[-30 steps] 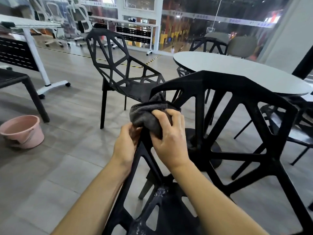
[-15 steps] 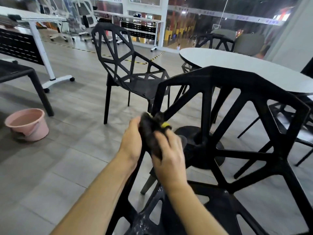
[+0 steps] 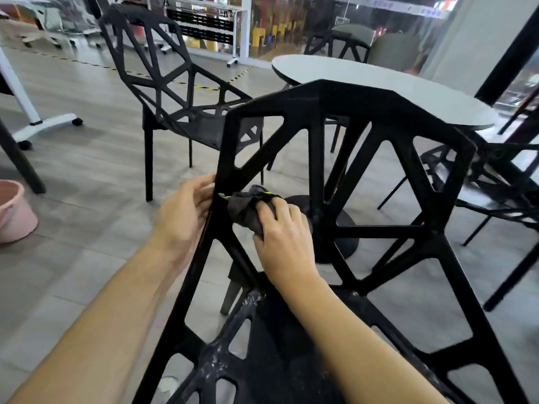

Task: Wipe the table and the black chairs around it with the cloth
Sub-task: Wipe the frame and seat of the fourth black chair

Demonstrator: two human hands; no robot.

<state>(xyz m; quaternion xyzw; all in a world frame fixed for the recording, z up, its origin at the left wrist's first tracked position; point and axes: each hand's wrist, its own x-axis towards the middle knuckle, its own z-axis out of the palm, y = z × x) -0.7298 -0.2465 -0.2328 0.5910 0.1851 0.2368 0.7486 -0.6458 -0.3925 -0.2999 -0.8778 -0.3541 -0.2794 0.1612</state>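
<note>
A: Where is the cloth (image 3: 250, 209) found, and how is it held?

B: It is bunched against the left upright strut of the near black chair (image 3: 347, 182), just inside the backrest opening. It is gripped by the right hand (image 3: 280, 231), whose fingers are curled over the wad and pressed close together; the thumb cannot be made out. The strut is touched from its outer side by the left hand (image 3: 182, 212), with the fingers laid along the edge and only slightly bent, so the frame seems to be steadied and not clutched.

A: How is the cloth expected to handle?

B: It is judged soft and light, easily crumpled, and likely to slip off a narrow bar unless it is wrapped part way round. A yellow edge is seen at its top fold.

A: And the chair?

B: A stiff moulded lattice is shown, probably light enough to shift when rubbed hard. It is best taken by a strut near a joint, where a firm hold is allowed. Pale speckles are seen on the lower struts, so more pressure may be needed there.

A: What else is left?

B: The round table (image 3: 379, 83) and the second chair (image 3: 178, 91) beyond it are not being touched, and a pink bucket (image 3: 14, 211) is seen on the floor at the left edge
</note>
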